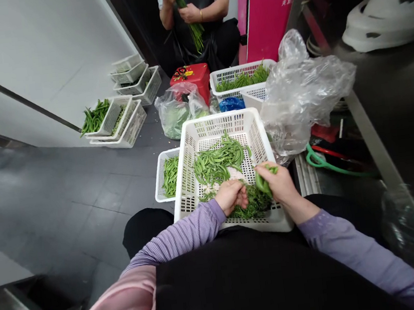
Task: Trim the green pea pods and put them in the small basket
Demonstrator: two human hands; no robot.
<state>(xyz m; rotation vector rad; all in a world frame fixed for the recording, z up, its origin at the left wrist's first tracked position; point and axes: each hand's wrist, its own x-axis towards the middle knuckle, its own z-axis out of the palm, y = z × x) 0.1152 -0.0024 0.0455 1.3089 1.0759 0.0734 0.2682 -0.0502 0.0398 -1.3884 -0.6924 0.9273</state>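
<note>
A large white slotted basket (266,140) rests in front of my lap. Green bean pods (219,159) are heaped in its far half, and a darker pile of stringy green trimmings (253,203) lies at the near side. Over those trimmings is my left hand (233,195), its fingers curled in; whatever they pinch, if anything, is hidden. Just right of it, my right hand (280,182) is closed around several green bean pods (262,182) above the basket's right side.
A small white basket of beans (171,174) stands at left. Beyond are a plastic bag of greens (175,113), a red box (197,78) with scissors (181,72) on it, and another white basket (217,89). Clear plastic bags (300,88) crowd the right. A person (193,13) sits opposite holding green stalks.
</note>
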